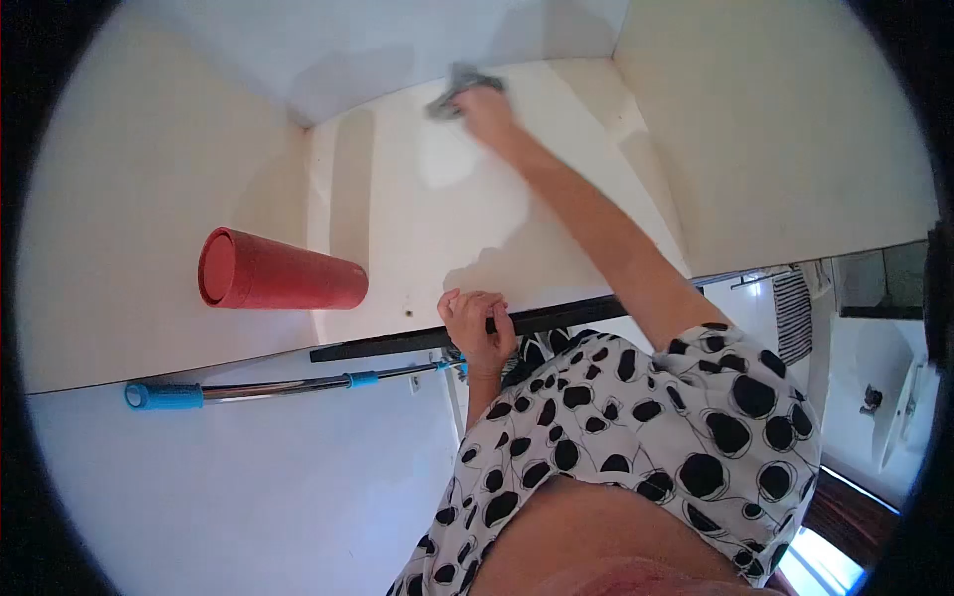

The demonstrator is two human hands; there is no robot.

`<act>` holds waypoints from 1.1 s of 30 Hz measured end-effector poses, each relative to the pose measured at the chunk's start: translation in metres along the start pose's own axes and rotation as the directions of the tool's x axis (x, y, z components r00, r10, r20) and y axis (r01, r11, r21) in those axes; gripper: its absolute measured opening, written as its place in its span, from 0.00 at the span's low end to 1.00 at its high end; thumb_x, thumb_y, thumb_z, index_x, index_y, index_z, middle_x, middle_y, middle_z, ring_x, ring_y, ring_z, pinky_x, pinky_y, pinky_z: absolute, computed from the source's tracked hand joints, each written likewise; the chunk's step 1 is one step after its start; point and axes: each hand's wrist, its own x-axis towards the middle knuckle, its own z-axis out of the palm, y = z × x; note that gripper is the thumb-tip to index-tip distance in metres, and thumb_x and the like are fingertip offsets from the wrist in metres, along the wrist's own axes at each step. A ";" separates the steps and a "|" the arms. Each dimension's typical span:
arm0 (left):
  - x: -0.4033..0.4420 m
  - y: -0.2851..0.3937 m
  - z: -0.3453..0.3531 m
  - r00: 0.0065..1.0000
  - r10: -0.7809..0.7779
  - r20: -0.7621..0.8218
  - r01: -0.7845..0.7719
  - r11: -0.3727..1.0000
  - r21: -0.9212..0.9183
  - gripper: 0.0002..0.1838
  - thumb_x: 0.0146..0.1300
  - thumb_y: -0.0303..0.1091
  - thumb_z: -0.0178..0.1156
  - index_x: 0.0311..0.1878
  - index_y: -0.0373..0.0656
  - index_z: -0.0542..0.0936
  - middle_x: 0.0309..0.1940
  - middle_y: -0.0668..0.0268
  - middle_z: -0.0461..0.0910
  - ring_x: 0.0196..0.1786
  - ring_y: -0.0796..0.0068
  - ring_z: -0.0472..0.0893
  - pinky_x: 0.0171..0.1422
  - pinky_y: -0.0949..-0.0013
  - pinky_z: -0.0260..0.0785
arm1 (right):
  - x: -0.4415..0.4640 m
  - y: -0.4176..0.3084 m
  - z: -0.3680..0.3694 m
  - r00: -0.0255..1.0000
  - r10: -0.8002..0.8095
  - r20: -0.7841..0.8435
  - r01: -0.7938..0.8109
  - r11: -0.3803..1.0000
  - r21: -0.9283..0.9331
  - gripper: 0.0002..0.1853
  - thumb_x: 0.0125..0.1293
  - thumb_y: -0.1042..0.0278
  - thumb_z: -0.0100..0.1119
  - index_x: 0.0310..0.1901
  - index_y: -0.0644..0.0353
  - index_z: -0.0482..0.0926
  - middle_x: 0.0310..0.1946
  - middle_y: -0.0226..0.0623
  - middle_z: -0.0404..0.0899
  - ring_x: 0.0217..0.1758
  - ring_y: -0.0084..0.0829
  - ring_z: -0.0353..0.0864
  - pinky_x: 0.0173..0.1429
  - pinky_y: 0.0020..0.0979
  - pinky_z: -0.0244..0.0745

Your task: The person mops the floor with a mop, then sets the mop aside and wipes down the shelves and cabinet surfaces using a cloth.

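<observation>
My right hand is stretched to the back of a cream shelf, closed on a grey cloth that is pressed to the board near the back wall. Hand and cloth are slightly blurred. At the shelf's dark front edge, my left hand has its fingers curled over the board and its thumb on the near side. A red cylindrical canister lies toward the left side of the shelf, its round end facing left, apart from both hands.
Cream side panels and a pale back wall enclose the shelf. Below its front edge on the left, a metal pole with blue grips runs sideways. A striped cloth hangs at the right, near a white washbasin.
</observation>
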 end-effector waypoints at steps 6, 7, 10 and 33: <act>-0.007 -0.015 0.008 0.996 0.076 -0.039 -0.075 0.997 0.025 0.08 0.49 0.20 0.51 0.32 0.43 0.73 0.21 0.70 0.76 0.28 0.72 0.76 0.56 0.58 0.56 | -0.036 0.138 -0.063 0.951 0.242 -0.194 -0.287 0.923 -0.255 0.15 0.57 0.70 0.45 0.44 0.51 0.79 0.42 0.41 0.78 0.49 0.41 0.75 0.51 0.40 0.70; -0.008 -0.019 0.009 0.996 0.081 -0.033 -0.080 0.996 0.030 0.08 0.50 0.20 0.51 0.32 0.43 0.72 0.21 0.69 0.76 0.28 0.72 0.76 0.56 0.58 0.56 | -0.034 0.143 -0.067 0.943 0.290 -0.165 -0.323 0.917 -0.233 0.14 0.57 0.70 0.45 0.43 0.52 0.79 0.41 0.42 0.78 0.49 0.41 0.75 0.51 0.41 0.70; -0.009 -0.023 0.010 0.996 0.085 -0.034 -0.084 0.996 0.026 0.07 0.50 0.21 0.51 0.32 0.43 0.72 0.21 0.69 0.76 0.28 0.72 0.75 0.56 0.58 0.56 | -0.047 0.124 -0.079 0.918 0.380 -0.117 -0.397 0.876 -0.274 0.11 0.58 0.70 0.47 0.40 0.57 0.78 0.38 0.46 0.78 0.46 0.43 0.77 0.49 0.39 0.73; -0.017 -0.024 -0.031 0.959 0.115 -0.259 -0.151 0.981 -0.125 0.05 0.53 0.31 0.50 0.28 0.42 0.73 0.23 0.62 0.78 0.32 0.64 0.75 0.56 0.55 0.55 | -0.284 -0.083 -0.097 0.947 -0.248 0.206 0.243 0.969 0.052 0.18 0.48 0.78 0.49 0.44 0.60 0.75 0.50 0.43 0.71 0.58 0.45 0.66 0.61 0.41 0.62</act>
